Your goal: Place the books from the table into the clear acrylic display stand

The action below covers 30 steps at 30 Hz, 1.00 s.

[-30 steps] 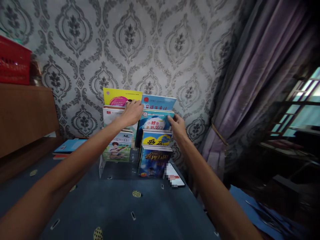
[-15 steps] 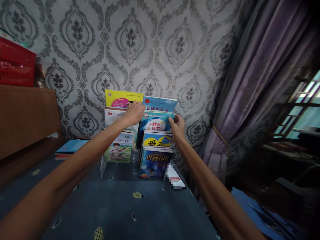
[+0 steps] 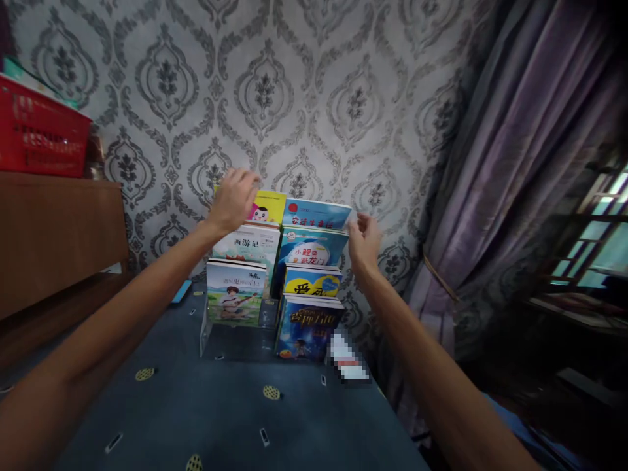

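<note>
A clear tiered rack (image 3: 235,337) of children's books stands against the patterned wall on a dark blue cloth. My left hand (image 3: 234,199) hovers in front of the top-left yellow book (image 3: 267,207), fingers loosely spread, holding nothing. My right hand (image 3: 364,241) floats just right of the blue books (image 3: 309,245) in the right column, fingers half curled and apart, touching nothing that I can see. Lower tiers hold a book with a guitar player (image 3: 234,294) and a dark blue book (image 3: 307,327).
A phone (image 3: 349,358) lies on the cloth right of the rack. A wooden cabinet (image 3: 53,235) with a red basket (image 3: 42,134) stands at the left. Purple curtains (image 3: 490,196) hang at the right beside a window. A light blue item (image 3: 181,291) lies behind the left arm.
Both hands have let go of the upper books and pulled back from the rack, the left lifting up. The view has shifted slightly left.
</note>
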Available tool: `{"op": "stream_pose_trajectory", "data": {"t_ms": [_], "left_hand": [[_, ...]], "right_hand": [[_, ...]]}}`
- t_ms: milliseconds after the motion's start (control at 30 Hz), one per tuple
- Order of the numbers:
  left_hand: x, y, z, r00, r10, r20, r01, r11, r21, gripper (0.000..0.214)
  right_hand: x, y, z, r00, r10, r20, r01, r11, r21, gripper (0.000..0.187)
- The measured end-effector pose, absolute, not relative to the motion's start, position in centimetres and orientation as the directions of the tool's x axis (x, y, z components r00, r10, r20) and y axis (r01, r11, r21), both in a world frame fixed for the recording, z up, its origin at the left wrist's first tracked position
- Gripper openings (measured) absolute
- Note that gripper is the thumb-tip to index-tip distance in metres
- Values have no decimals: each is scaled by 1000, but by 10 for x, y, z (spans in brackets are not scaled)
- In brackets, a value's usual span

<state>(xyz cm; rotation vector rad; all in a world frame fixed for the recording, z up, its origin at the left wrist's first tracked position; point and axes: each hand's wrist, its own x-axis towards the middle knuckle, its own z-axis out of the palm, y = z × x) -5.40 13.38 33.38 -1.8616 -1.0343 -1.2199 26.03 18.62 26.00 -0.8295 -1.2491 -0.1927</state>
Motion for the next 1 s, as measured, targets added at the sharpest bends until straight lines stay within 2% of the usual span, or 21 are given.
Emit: {"op": "stream_pose_trajectory", "data": {"t_ms": [67, 167, 267, 300, 367, 433, 500, 567, 700, 1000], "left_hand": [[-81, 134, 328, 147, 233, 961, 896, -444, -29, 28], [-126, 136, 296, 51, 258, 965, 909, -411, 62, 28], [-171, 137, 240, 14, 419, 908, 945, -303, 126, 30], [-185, 136, 218, -2, 530, 848, 964, -224, 142, 32], [-208, 134, 171, -90, 793, 603, 992, 17, 126, 37], [-224, 132, 127, -165, 874, 457, 985, 121, 125, 35], [-234, 133, 88, -224, 914, 339, 974, 197, 115, 36], [-239, 137, 59, -250, 929, 274, 968, 233, 93, 43], [-244, 154, 27, -232, 942, 241, 973, 227, 48, 51], [-252, 182, 21, -157, 942, 296, 984, 175, -36, 49]], "right_hand": [[246, 158, 255, 370, 261, 892, 549, 713, -436, 41], [214, 102, 230, 235, 256, 938, 521, 781, -344, 32], [177, 51, 181, -21, 371, 928, 459, 829, -321, 25], [164, 37, 161, -136, 418, 898, 419, 846, -331, 24], [140, 15, 118, -385, 455, 803, 310, 883, -352, 26], [117, -1, 75, -533, 491, 689, 260, 870, -418, 31], [98, -13, 36, -604, 508, 614, 240, 851, -467, 33], [85, -20, 3, -603, 513, 612, 228, 845, -484, 35], [77, -25, -40, -535, 445, 718, 208, 893, -399, 48], [80, -19, -54, -530, 450, 718, 199, 890, -411, 49]]}}
